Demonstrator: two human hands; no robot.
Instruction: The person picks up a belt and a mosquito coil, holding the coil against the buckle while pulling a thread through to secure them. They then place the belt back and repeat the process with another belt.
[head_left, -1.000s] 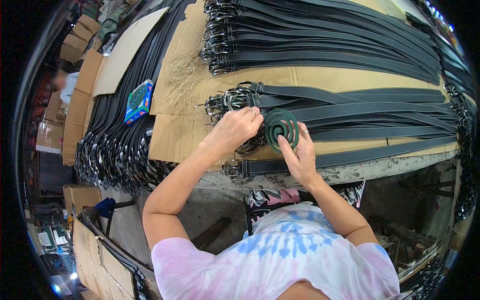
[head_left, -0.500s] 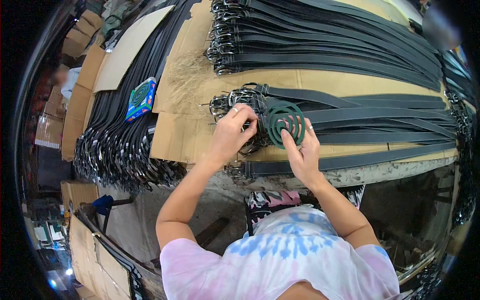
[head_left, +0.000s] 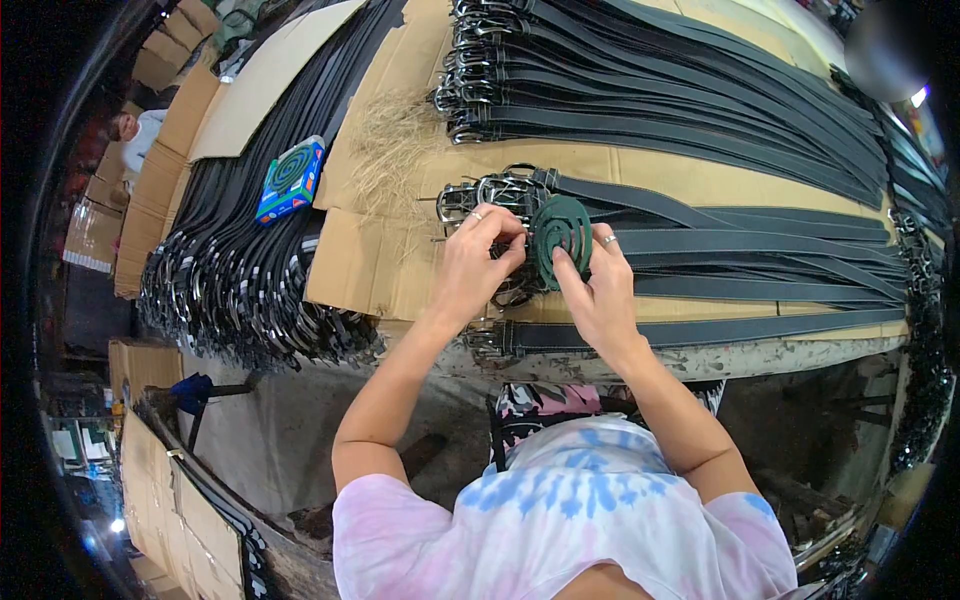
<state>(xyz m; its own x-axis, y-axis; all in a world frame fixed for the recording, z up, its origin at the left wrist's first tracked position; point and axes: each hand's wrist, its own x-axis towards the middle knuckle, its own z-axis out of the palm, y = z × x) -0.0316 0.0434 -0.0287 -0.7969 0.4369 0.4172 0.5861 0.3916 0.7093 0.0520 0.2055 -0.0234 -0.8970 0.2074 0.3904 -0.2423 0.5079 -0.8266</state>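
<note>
A dark green mosquito coil (head_left: pixel 561 214) is upright in my right hand (head_left: pixel 606 293), its thumb on the near face and its fingers behind. My left hand (head_left: pixel 480 262) is closed in a pinch just left of the coil, thumb and fingertips together. Whatever is between those fingertips is too small to make out. Both hands are above a loose pile of black belts (head_left: pixel 700 242), with metal buckles (head_left: pixel 490 192) bunched behind my left hand.
A blue and green mosquito coil box (head_left: pixel 291 180) lies on stacked black belts (head_left: pixel 230 235) at the left. More belts (head_left: pixel 680 95) lie in rows at the back on cardboard (head_left: pixel 400 60). Dry straw-like fibres (head_left: pixel 392 150) are scattered there. Further left, a person (head_left: pixel 140 135) is partly visible.
The coil has turned more edge-on in my right hand. My left hand stays pinched beside it. The view has shifted slightly.
</note>
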